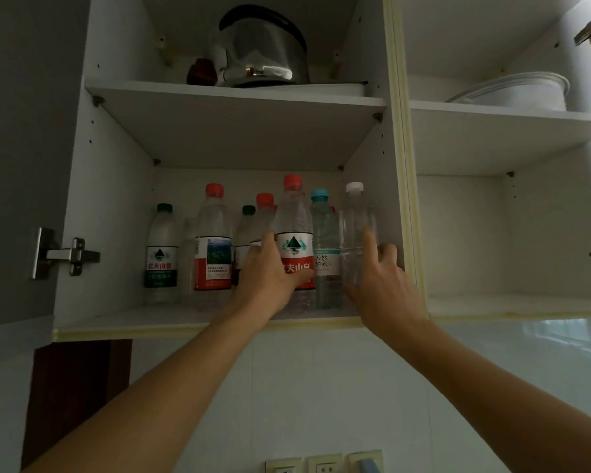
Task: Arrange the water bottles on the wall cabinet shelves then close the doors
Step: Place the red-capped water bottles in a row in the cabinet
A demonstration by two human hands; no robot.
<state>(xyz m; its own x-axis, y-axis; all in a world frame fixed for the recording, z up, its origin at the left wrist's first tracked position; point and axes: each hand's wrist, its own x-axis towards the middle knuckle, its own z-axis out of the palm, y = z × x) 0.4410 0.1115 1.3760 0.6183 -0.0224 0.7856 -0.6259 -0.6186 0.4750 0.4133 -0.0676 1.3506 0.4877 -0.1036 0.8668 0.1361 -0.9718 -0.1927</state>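
Left hand [270, 268]: gripping the red-label bottle [294, 240] around its waist, likely nudging it into line.
Right hand [376, 268]: fingers curling round the clear bottle [355, 233], steadying it upright by the cabinet wall.
Bottles: standing clustered on the lower shelf [116, 319], the blue-cap bottle [325, 254] sitting between the two held.
Doors: hanging open, since arranging looks unfinished.

The open wall cabinet [113, 186] holds upright clear water bottles on its lower shelf [123, 320]. At 9 o'clock stands a green-capped bottle [161, 247], beside it a red-capped bottle [213, 247]. Toward 3 o'clock stand a red-labelled bottle [296, 233], a blue-capped bottle [325, 247] and a white-capped bottle [355, 230] without a label. More bottles stand behind.
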